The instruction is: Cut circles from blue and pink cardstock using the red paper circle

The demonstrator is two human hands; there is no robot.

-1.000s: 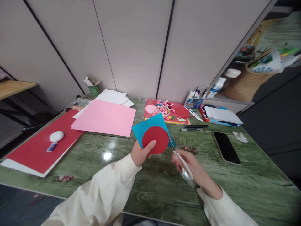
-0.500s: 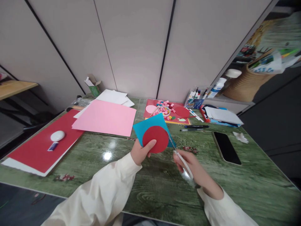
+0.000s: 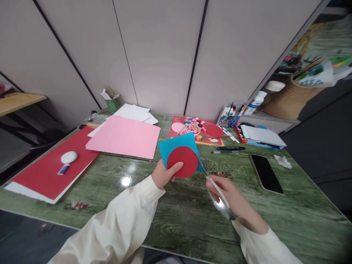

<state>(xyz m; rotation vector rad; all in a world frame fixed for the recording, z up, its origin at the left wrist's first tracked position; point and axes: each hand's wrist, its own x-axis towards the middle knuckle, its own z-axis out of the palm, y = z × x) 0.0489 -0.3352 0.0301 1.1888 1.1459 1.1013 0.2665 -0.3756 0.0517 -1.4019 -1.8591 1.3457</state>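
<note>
My left hand (image 3: pixel 164 174) pinches a red paper circle (image 3: pixel 183 161) together with a blue sheet (image 3: pixel 176 145) behind it, held up above the green table (image 3: pixel 176 216). My right hand (image 3: pixel 228 196) is closed round white-handled scissors (image 3: pixel 213 183). Their blades point up-left and meet the right edge of the blue sheet, beside the red circle.
A pink sheet (image 3: pixel 125 137) and a red sheet (image 3: pixel 46 167) with a white oval thing (image 3: pixel 69 157) lie at the left. Behind are a red card with pompoms (image 3: pixel 194 129), markers (image 3: pixel 230 148), a pen box (image 3: pixel 229 116) and papers. A black phone (image 3: pixel 266 173) lies at the right.
Both hands and the papers have drifted slightly right with the view. The scissors stay at the blue sheet's right edge.
</note>
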